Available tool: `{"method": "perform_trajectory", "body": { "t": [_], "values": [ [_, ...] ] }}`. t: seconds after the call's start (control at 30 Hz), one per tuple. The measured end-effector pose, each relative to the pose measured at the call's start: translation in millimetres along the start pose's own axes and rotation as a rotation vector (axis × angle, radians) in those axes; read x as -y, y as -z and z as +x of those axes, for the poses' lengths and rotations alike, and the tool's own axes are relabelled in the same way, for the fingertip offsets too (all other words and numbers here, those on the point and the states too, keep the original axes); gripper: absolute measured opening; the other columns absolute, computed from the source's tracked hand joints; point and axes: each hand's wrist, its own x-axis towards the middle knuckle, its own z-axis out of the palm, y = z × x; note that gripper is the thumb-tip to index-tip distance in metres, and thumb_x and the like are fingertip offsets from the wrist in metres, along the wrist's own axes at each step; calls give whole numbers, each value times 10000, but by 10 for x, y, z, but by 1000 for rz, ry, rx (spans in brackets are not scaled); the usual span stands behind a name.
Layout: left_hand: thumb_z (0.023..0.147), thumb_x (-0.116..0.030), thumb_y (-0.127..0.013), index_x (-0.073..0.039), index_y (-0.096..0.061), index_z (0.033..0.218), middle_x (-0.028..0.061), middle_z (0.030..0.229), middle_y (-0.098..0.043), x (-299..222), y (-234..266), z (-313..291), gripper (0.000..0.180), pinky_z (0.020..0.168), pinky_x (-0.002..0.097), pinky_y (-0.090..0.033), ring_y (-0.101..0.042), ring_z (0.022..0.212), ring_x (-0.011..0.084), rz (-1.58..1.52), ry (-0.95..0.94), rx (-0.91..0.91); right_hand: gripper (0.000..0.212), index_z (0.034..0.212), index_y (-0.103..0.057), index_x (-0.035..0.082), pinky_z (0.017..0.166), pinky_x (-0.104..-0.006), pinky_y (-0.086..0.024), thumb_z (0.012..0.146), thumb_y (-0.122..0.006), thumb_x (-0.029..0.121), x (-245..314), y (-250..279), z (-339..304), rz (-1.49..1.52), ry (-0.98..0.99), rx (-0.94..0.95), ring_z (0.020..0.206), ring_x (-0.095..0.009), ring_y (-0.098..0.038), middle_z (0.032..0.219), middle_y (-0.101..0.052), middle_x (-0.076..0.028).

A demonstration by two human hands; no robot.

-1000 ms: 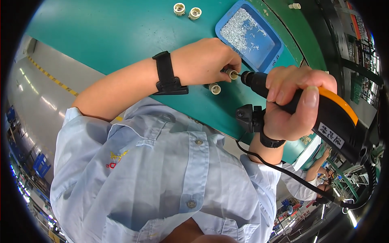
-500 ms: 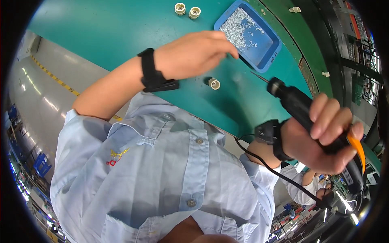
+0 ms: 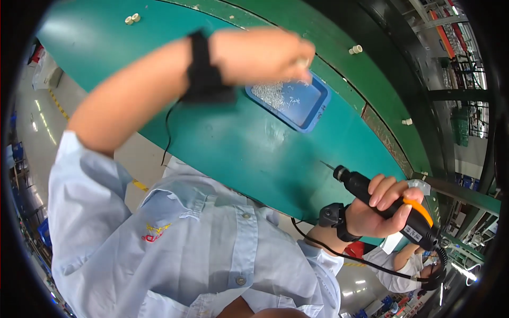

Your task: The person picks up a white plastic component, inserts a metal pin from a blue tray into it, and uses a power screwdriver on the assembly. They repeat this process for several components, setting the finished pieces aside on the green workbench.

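Note:
My left hand, blurred by motion, is raised over the far side of the blue tray. Its fingers are closed on a small cream cylindrical fitting, of which only a part shows. Many small silvery screws are heaped at the tray's left end. Over the table's right part, my right hand wraps round a black electric screwdriver with an orange lever. The thin bit points up and left, apart from the tray.
Two cream fittings stand at the far left of the green table. Others, such as one fitting, lie along the green ledge beyond. A black cable runs from the screwdriver past my right forearm. A co-worker is at the lower right.
My left hand has moved up and away, and the fitting that stood on the table near it is now in its fingers. The screwdriver has come lower and farther from the tray. The view has shifted.

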Motion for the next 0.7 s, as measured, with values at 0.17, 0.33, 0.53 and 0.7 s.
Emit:
{"method": "perform_trajectory", "body": {
  "t": [0.17,0.33,0.53,0.7],
  "values": [
    [801,-271,-721,-61,-657,876,91,803,-684,1199,541,784,231,700,378,-489,-652,795,245,165,302,103,180,1008,-491,52,507,-252,-301,935,-504,217,79,-24,-106,-32,1,-42,504,-96,-386,627,-423,-8],
    [787,-348,-733,-38,-492,1346,132,1032,-694,1589,755,944,683,863,365,-498,-650,979,260,401,270,-10,178,999,-493,47,517,-251,-298,948,-473,217,187,-23,-253,-145,27,-160,504,-95,-373,615,-394,-6],
    [764,-470,-743,-69,-477,1365,210,1252,-581,1051,1028,14,769,925,384,-469,-584,1121,305,34,223,-35,163,978,-496,48,543,-251,-304,935,-489,205,51,50,-225,-89,6,-143,521,-95,-378,612,-391,-6],
    [659,-206,-844,-101,-611,1141,61,1109,-597,318,738,-1047,545,722,338,-471,-545,798,214,150,235,-97,164,996,-506,58,548,-260,-312,930,-494,207,49,-20,12,-64,-31,-33,528,-100,-391,623,-408,-8]
  ]
}}
